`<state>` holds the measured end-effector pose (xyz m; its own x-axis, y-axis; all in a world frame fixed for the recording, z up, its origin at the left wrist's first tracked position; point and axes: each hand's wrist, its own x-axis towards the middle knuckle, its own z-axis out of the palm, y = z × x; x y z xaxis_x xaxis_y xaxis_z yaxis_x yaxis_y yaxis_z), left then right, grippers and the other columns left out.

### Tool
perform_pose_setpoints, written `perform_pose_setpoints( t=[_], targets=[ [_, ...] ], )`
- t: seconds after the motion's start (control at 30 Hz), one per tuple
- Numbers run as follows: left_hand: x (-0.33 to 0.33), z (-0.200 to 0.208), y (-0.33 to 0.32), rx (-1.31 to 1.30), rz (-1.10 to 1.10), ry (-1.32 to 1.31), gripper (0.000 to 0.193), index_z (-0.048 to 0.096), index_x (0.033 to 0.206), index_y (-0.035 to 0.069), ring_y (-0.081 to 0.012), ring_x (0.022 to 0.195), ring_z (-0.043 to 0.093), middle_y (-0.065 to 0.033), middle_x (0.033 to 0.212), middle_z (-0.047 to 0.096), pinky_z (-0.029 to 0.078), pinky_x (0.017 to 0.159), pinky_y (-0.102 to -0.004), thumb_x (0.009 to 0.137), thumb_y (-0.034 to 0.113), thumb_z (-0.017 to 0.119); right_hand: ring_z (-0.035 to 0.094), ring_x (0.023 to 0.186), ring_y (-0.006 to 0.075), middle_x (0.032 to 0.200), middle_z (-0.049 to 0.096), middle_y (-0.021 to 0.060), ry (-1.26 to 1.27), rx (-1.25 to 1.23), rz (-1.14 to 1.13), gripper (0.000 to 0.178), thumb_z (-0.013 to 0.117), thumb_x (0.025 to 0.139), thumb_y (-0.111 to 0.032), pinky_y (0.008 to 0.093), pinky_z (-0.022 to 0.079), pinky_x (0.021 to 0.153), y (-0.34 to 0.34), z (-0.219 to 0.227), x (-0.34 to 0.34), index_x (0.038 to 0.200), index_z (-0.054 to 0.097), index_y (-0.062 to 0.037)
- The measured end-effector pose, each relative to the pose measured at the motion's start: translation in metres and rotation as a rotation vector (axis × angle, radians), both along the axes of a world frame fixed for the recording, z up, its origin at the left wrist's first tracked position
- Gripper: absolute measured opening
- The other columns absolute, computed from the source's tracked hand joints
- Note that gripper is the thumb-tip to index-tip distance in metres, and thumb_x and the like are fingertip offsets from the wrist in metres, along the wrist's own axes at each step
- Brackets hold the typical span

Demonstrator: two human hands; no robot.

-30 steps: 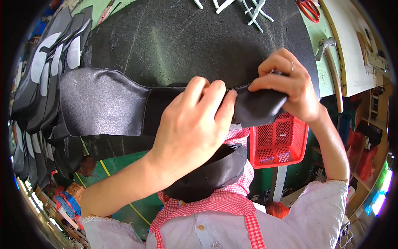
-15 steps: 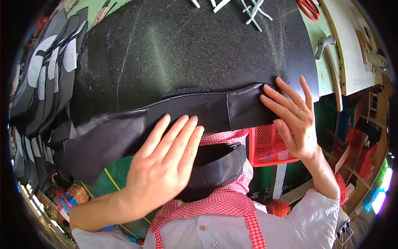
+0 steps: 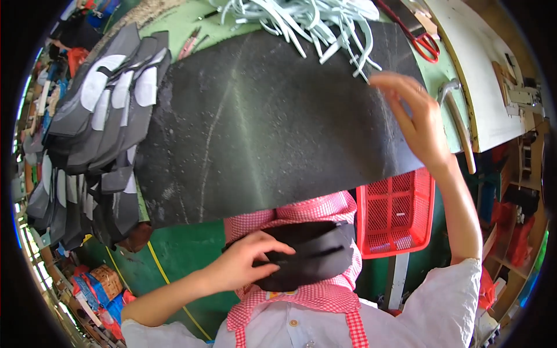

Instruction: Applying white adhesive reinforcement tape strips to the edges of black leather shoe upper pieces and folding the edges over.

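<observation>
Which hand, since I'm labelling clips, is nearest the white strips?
The right hand, close beside the white strips; the left hand is over black leather-like material.

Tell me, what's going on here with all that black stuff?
A person in a checked apron is at work with black pieces on their lap. Their left grip is over those, thumb and fingers apart. The right grip is above the dark mat, near pale strips; I can't tell if it holds anything. A red basket is below it.
</observation>
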<state>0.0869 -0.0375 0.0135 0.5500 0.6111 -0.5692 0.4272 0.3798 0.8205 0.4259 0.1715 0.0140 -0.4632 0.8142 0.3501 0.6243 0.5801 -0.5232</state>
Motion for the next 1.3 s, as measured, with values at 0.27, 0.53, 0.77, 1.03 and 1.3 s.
perform_pose_setpoints(
  t=[0.27, 0.53, 0.77, 1.03, 1.3],
  targets=[
    [-0.063, 0.053, 0.127, 1.306, 0.104, 0.511, 0.035, 0.077, 0.116, 0.015, -0.0289, 0.111, 0.067, -0.0066, 0.111, 0.068, 0.053, 0.097, -0.0467, 0.082, 0.004, 0.078, 0.068, 0.111, 0.0314, 0.104, 0.074, 0.0094, -0.153, 0.194, 0.056, 0.013, 0.075, 0.093, -0.007, 0.0428, 0.052, 0.097, 0.032, 0.008, -0.038, 0.105, 0.071, -0.0065],
    [-0.279, 0.064, 0.234, 1.25, 0.376, 1.586, 0.062, 0.062, 0.147, 0.025, -0.0359, 0.124, 0.068, -0.0148, 0.138, 0.069, 0.048, 0.108, -0.0538, 0.087, 0.033, 0.072, 0.046, 0.067, 0.0055, 0.076, 0.055, 0.0005, 0.146, -0.563, -0.004, 0.008, 0.065, 0.106, -0.009, 0.0265, 0.037, 0.06, -0.008, 0.044, -0.057, 0.106, 0.065, -0.002],
    [-0.141, 0.038, 0.201, 1.41, 0.089, 0.849, 0.059, 0.069, 0.142, 0.017, -0.0298, 0.112, 0.068, -0.0138, 0.12, 0.071, 0.053, 0.1, -0.04, 0.089, -0.007, 0.061, 0.043, 0.059, 0.0003, 0.078, 0.061, -0.0035, 0.321, -0.764, -0.069, 0.011, 0.066, 0.107, -0.011, 0.0187, 0.03, 0.054, -0.031, 0.065, -0.036, 0.109, 0.07, -0.0012],
    [0.007, -0.015, 0.081, 1.245, 0.201, 0.598, 0.059, 0.069, 0.141, 0.014, -0.034, 0.11, 0.059, -0.0136, 0.126, 0.063, 0.049, 0.095, -0.0471, 0.083, 0.011, 0.075, 0.054, 0.063, 0.0013, 0.09, 0.07, 0.0041, 0.577, -0.864, 0.02, 0.014, 0.081, 0.09, 0.001, 0.0174, 0.04, 0.056, -0.058, 0.082, -0.047, 0.101, 0.071, 0.0022],
    [-0.023, -0.002, 0.014, 1.143, 0.145, 0.46, 0.049, 0.078, 0.13, 0.015, -0.0402, 0.14, 0.053, -0.0145, 0.137, 0.062, 0.031, 0.122, -0.0629, 0.083, 0.028, 0.079, 0.056, 0.062, -0.0006, 0.078, 0.073, -0.0007, 0.106, -1.011, -0.023, 0.008, 0.083, 0.091, -0.004, 0.0181, 0.04, 0.054, -0.065, 0.054, -0.111, 0.091, 0.076, 0.0001]
  ],
)
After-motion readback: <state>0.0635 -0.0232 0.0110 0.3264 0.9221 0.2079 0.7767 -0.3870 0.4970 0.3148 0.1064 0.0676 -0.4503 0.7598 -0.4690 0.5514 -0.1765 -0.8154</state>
